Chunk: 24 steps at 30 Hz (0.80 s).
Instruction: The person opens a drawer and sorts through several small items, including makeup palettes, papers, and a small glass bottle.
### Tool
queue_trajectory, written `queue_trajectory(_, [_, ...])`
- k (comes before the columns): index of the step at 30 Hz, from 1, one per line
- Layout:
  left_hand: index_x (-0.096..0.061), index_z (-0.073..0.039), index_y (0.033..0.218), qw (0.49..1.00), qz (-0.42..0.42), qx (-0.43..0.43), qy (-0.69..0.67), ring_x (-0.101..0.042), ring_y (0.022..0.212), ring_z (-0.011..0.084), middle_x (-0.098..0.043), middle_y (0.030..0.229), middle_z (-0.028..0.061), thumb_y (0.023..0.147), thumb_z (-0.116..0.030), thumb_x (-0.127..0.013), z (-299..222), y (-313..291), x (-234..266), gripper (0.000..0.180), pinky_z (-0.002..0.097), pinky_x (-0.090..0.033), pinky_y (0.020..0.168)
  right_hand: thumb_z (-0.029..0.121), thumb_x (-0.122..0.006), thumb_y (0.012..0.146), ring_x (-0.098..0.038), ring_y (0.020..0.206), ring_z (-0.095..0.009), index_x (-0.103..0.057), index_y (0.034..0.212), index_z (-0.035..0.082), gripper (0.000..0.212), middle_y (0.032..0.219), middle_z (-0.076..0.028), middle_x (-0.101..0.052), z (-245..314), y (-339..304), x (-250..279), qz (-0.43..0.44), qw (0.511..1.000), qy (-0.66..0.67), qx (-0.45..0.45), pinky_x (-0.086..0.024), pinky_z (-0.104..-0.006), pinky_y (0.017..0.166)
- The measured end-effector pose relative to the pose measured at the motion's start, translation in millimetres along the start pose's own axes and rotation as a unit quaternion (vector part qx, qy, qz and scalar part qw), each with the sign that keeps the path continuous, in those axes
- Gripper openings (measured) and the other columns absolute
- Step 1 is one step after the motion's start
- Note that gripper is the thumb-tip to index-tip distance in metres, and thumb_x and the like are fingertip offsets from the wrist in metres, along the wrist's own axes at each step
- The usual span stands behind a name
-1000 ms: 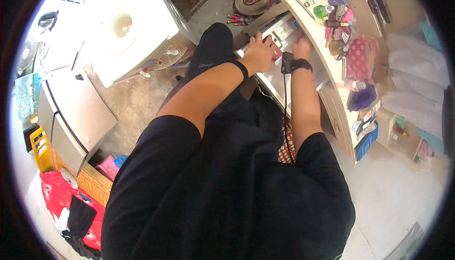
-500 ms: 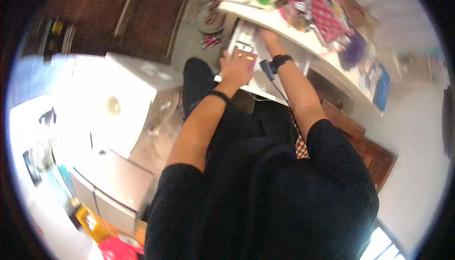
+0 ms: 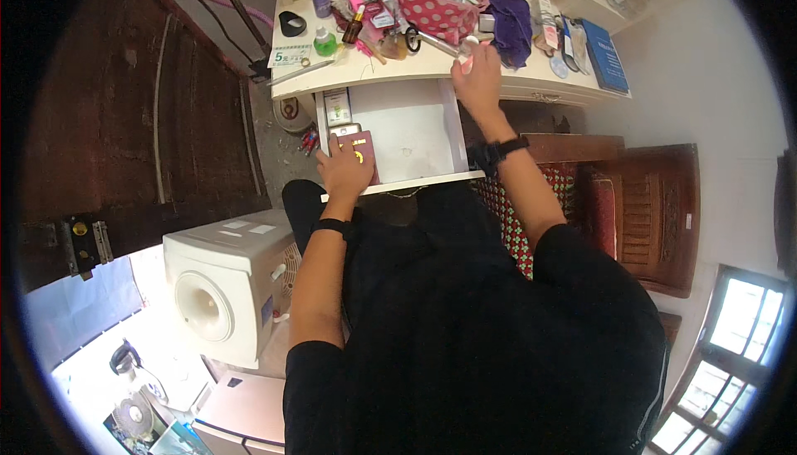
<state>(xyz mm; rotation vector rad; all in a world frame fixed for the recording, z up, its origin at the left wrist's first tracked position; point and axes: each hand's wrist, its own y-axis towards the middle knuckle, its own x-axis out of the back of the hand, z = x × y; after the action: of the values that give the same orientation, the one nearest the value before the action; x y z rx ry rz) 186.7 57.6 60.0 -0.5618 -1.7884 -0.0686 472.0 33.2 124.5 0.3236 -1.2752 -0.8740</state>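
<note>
My left hand [image 3: 347,171] reaches into the left side of a pulled-out white drawer [image 3: 407,131], its fingers closed over the edge of a maroon booklet [image 3: 365,146] with gold print. Just beyond the booklet lie a small metallic item [image 3: 344,129] and a white card with green marks [image 3: 338,106]. Up on the tabletop's front edge, my right hand [image 3: 479,81] has its fingers bent around a small pink item [image 3: 467,65], mostly hidden by them. Close to those fingertips are a white-capped item [image 3: 471,42] and a pink polka-dot pouch [image 3: 432,11].
On the cream tabletop [image 3: 386,73] stand a green bottle [image 3: 325,41], a brown dropper bottle [image 3: 354,25], a purple cloth [image 3: 508,27] and a blue book [image 3: 599,55]. A white appliance [image 3: 217,289] is at left, and a carved wooden chair [image 3: 647,218] at right.
My right hand has come out of the drawer and up to the tabletop's edge. My left hand stays at the booklet. The view has turned, and the desk appears more level.
</note>
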Motion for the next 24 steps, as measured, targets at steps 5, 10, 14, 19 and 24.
queue_trajectory(5, [-0.046,-0.011,0.134,1.0,-0.007,-0.001,0.002,-0.033,0.124,0.0454,-0.03,0.147,0.0134,0.08,-0.04,-0.06,7,1,-4,0.063,0.0545,-0.037,0.1,0.02,-0.065,0.076,-0.057,0.089,-0.033,-0.059,0.111,0.008,0.038,0.092,-0.014,-0.06,-30,28,-30,0.105,0.993,-0.026,-0.042,-0.043,-0.0501,0.074])
queue_trajectory(10, [-0.05,-0.01,0.13,0.999,-0.035,0.003,-0.033,-0.034,0.124,0.0433,-0.023,0.151,0.012,0.076,-0.04,-0.066,13,1,-12,0.064,0.0517,-0.039,0.098,0.009,-0.062,0.081,-0.059,0.087,-0.032,-0.061,0.109,0.006,0.028,0.09,-0.014,-0.062,8,26,-3,-0.02,0.992,0.105,0.063,-0.047,-0.042,0.074])
queue_trajectory(14, [-0.049,-0.012,0.13,1.0,-0.005,0.002,-0.015,-0.034,0.126,0.0429,-0.019,0.153,0.0092,0.068,-0.043,-0.071,3,-2,-2,0.072,0.0517,-0.039,0.098,0.016,-0.069,0.078,-0.064,0.075,-0.027,-0.056,0.114,0.003,0.04,0.094,-0.015,-0.065,57,-47,2,0.285,0.915,0.282,-0.045,-0.051,-0.0369,0.071])
queue_trajectory(19, [-0.05,-0.014,0.13,1.0,0.006,0.015,-0.022,-0.032,0.128,0.043,-0.018,0.153,0.0072,0.067,-0.034,-0.073,6,-2,0,0.07,0.0506,-0.038,0.101,0.013,-0.074,0.071,-0.065,0.078,-0.03,-0.055,0.109,0.005,0.043,0.09,-0.016,-0.066,75,-108,-29,0.45,0.848,0.28,-0.004,-0.052,-0.0383,0.07])
queue_trajectory(24, [-0.046,-0.015,0.134,1.0,-0.007,0.003,-0.009,-0.032,0.127,0.0493,-0.023,0.152,0.0108,0.068,-0.029,-0.072,8,3,-6,0.073,0.0508,-0.037,0.105,0.012,-0.076,0.062,-0.064,0.084,-0.033,-0.061,0.092,0.004,0.034,0.091,-0.015,-0.067,69,-134,-60,0.501,0.839,0.214,0.001,-0.051,-0.0383,0.074])
